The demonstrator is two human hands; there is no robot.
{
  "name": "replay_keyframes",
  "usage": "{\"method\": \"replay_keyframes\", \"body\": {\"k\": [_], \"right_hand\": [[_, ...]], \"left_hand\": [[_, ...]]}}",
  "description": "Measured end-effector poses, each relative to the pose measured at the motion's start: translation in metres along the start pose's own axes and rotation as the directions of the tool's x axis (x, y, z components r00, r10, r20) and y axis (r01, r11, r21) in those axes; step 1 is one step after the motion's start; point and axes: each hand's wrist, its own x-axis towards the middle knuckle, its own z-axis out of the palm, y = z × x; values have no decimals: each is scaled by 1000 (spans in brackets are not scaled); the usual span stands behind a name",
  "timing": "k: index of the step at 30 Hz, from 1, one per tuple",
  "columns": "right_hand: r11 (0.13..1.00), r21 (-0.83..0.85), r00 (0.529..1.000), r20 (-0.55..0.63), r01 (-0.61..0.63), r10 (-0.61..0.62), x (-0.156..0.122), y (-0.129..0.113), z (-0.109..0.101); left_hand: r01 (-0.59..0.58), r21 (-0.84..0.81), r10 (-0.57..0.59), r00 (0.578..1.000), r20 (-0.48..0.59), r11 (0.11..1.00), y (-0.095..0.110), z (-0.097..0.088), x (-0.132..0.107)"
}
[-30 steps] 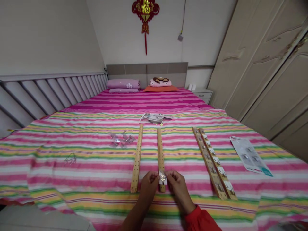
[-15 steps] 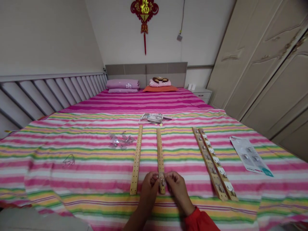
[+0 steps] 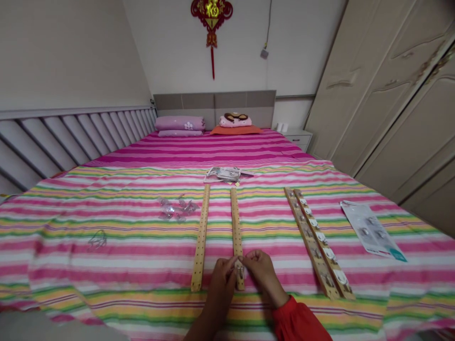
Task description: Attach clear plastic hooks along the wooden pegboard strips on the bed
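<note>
A clear adhesive hook [image 3: 240, 272] with a metal prong lies at the near end of a narrow wooden strip [image 3: 235, 222] with rows of small holes. My left hand [image 3: 222, 275] is closed at the hook's left side, thumb and forefinger pinched at its upper edge. From the right, my right hand [image 3: 263, 271] is also closed, its fingertips meeting the left ones there. The fingers partly cover the hook's top. Another holed wooden strip [image 3: 201, 237] lies bare to the left of my hands.
Two strips at right carry hooks: clear ones on one strip [image 3: 308, 237], white-backed ones on the other [image 3: 321, 237]. Beside them is a hook package [image 3: 371, 232]. Loose clear hooks [image 3: 176, 209], a thin wire-like loop [image 3: 97, 239] and a plastic packet [image 3: 225, 174] lie on the striped bedsheet [image 3: 138, 265].
My fingertips have come together at the hook's upper edge; before, they were apart on its two sides. The right hand moved slightly left. The camera view shifted a little.
</note>
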Motion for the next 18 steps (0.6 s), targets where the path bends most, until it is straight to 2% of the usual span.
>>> {"method": "replay_keyframes", "body": {"k": [5, 12, 15, 18], "right_hand": [[999, -46, 1000, 6, 10, -10, 1, -1, 2], [992, -114, 998, 32, 53, -50, 4, -3, -1], [996, -47, 996, 49, 72, -70, 1, -3, -2], [995, 78, 995, 81, 57, -63, -3, 0, -3]], "left_hand": [[-2, 25, 1, 999, 40, 1000, -2, 2, 1], [22, 14, -23, 998, 54, 1000, 11, 1, -8], [2, 52, -5, 999, 49, 999, 25, -13, -3], [-63, 123, 71, 996, -60, 990, 41, -47, 21]]}}
